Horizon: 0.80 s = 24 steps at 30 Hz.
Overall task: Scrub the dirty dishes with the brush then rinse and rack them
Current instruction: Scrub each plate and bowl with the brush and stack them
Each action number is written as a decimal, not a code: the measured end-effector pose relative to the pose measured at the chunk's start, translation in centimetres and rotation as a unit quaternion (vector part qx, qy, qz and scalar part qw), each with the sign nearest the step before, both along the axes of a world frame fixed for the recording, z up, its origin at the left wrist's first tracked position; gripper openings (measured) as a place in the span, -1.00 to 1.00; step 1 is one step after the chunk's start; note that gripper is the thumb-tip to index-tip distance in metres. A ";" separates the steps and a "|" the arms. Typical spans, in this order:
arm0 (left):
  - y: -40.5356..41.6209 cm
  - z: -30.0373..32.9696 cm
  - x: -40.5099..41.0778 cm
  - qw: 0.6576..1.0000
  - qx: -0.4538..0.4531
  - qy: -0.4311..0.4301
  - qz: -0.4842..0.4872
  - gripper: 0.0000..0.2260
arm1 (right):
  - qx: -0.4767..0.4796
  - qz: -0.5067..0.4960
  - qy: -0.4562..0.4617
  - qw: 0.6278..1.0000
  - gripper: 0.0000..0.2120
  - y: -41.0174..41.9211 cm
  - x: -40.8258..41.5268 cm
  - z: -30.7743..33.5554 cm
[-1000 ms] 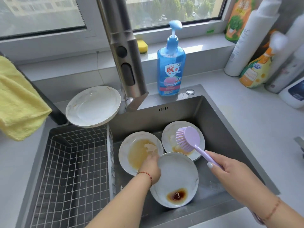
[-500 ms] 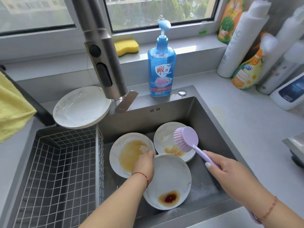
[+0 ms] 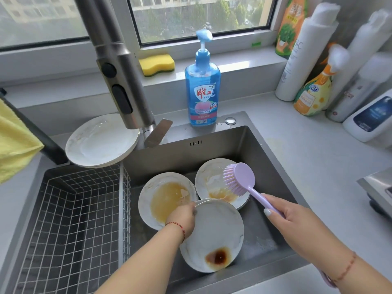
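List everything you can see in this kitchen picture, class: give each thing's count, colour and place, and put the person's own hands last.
dirty white plates: three, white with brown stains, in the steel sink basin
stacked white plates: count unclear, white, behind the rack
wire dish rack: one, grey, left of the basin
lilac dish brush: one, lilac, above the far right plate
steel tap: one, grey, behind the sink
blue soap pump bottle: one, blue, sink's back edge
yellow sponge: one, yellow, windowsill
yellow cloth: one, yellow, far left
bottles and sprays: several, white and orange, right counter
left hand: grips the near plate's rim
right hand: holds the brush handle
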<state>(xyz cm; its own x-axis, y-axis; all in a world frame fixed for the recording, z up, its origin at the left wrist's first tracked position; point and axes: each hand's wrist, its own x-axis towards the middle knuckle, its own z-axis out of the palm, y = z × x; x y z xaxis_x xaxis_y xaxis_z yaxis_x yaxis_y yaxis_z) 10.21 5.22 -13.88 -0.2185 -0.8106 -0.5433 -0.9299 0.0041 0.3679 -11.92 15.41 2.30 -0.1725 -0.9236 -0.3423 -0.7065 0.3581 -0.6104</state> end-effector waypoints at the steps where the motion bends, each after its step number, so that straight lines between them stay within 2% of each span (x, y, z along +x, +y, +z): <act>1: -0.1 0.1 0.3 0.999 0.010 0.027 0.022 -0.88 | 0.000 0.000 -0.002 1.000 -0.55 0.1 -0.2 0.0; 4: -0.3 0.6 1.6 0.985 0.040 0.128 0.111 -0.90 | -0.006 0.002 -0.021 1.000 -0.65 0.3 -0.9 0.1; 6: 0.0 1.0 3.1 0.958 0.078 0.206 0.186 -0.86 | -0.012 0.008 -0.033 0.999 -0.66 0.4 -1.2 0.2; 9: 1.5 2.3 4.8 0.875 0.161 0.324 0.321 -0.75 | -0.016 0.022 -0.039 0.999 -0.63 0.6 -1.2 0.3; 11: 2.7 3.2 5.2 0.823 0.192 0.390 0.366 -0.74 | -0.005 0.031 -0.051 0.998 -0.60 0.6 -0.5 0.4; 15: 5.0 4.8 5.0 0.740 0.193 0.478 0.432 -0.80 | 0.032 0.095 -0.064 0.993 -0.57 0.5 1.9 0.3; 17: 5.7 4.8 5.0 0.709 0.189 0.501 0.460 -0.78 | 0.032 0.129 -0.015 0.991 -0.64 0.0 2.8 -0.6; 20: 6.4 5.1 5.0 0.678 0.179 0.525 0.482 -0.71 | 0.003 0.181 0.092 0.979 -0.61 -0.2 3.6 -1.9; 24: 6.7 5.6 5.0 0.665 0.152 0.543 0.491 -0.65 | 0.051 0.263 0.128 0.955 -0.54 0.8 5.0 -1.3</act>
